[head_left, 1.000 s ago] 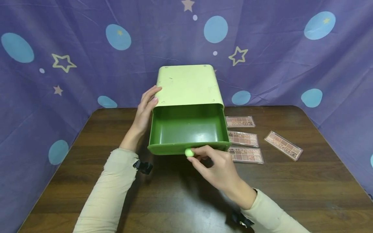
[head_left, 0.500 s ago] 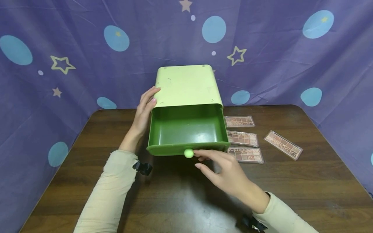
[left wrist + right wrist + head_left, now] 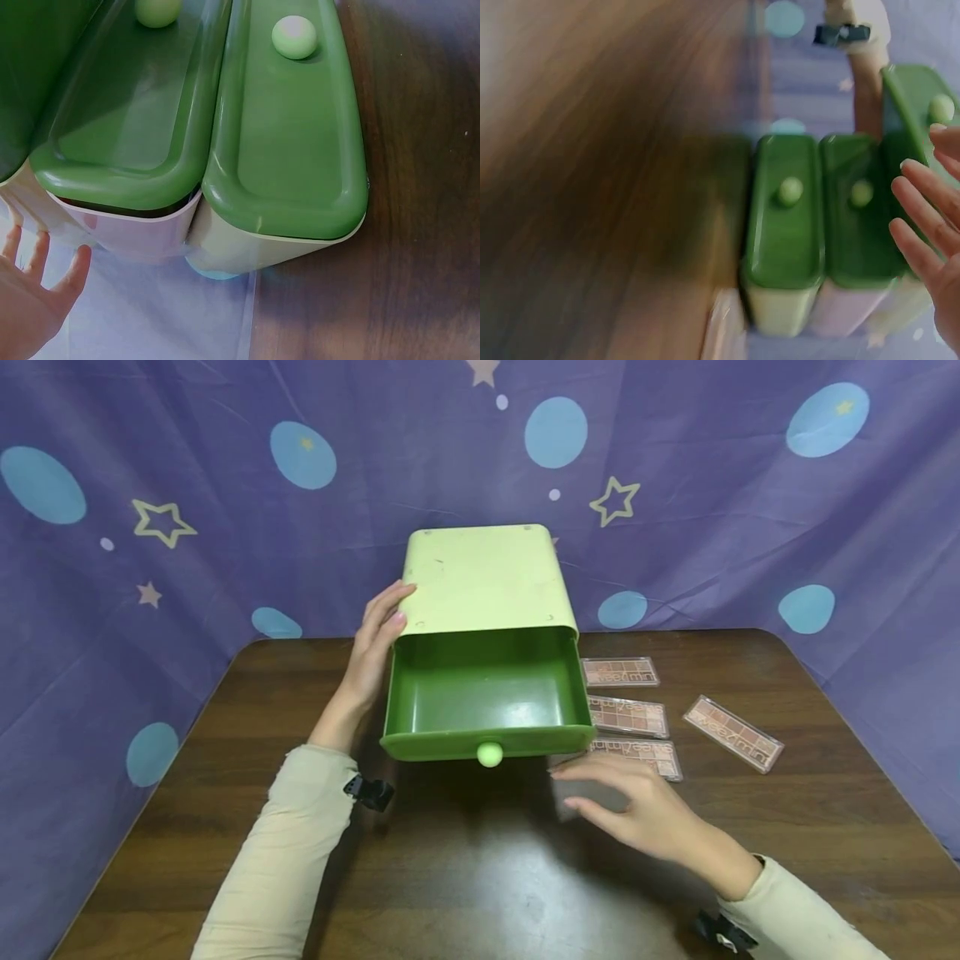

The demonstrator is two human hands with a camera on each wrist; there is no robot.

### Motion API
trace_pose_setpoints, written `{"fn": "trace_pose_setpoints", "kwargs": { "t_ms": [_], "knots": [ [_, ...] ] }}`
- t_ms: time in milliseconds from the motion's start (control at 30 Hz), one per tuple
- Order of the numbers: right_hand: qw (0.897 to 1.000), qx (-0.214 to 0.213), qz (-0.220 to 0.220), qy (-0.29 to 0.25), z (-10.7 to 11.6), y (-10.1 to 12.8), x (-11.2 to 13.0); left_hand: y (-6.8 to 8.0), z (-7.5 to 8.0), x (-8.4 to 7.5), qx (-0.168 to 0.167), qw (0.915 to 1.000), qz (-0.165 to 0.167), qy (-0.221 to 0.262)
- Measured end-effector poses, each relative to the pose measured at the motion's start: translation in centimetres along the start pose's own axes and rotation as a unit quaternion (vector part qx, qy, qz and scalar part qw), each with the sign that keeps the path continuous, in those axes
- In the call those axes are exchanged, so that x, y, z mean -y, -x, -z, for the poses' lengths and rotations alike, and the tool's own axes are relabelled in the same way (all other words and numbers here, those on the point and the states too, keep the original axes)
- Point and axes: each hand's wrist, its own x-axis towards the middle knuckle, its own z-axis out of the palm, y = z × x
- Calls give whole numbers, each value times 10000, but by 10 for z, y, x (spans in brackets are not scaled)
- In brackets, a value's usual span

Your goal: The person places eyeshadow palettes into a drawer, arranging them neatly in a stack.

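Note:
A light green drawer cabinet stands at the back middle of the brown table. Its top drawer is pulled out; the dark green inside holds nothing. A pale round knob sits on the drawer front. My left hand rests with straight fingers against the cabinet's left side. My right hand hovers flat and open over the table, right of the knob, holding nothing. Its fingertips lie near the closest of several eyeshadow palettes. The left wrist view shows two lower drawer fronts and my spread left hand.
Two more palettes lie in a row right of the drawer, and another palette lies farther right at an angle. A purple starred cloth hangs behind and on both sides. The right wrist view is blurred, showing drawer fronts.
My right hand let go of the drawer knob and moved right and toward me, opening flat above the table. The drawer stays pulled out; the left hand has not moved.

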Motion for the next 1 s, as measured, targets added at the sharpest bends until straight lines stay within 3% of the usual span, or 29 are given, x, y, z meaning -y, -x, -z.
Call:
{"fn": "trace_pose_setpoints", "kwargs": {
  "t_ms": [400,733,1000],
  "knots": [
    [9949,46,-862,515,37,36,-47,0,-2,-2,-30,10000,-66,56],
    [9886,597,-950,1000,61,59,-91,1,-1,-1,-71,10000,-56,24],
    [9782,982,-1201,1381,65,63,-106,0,-2,1,-47,9999,-75,55]
  ]
}}
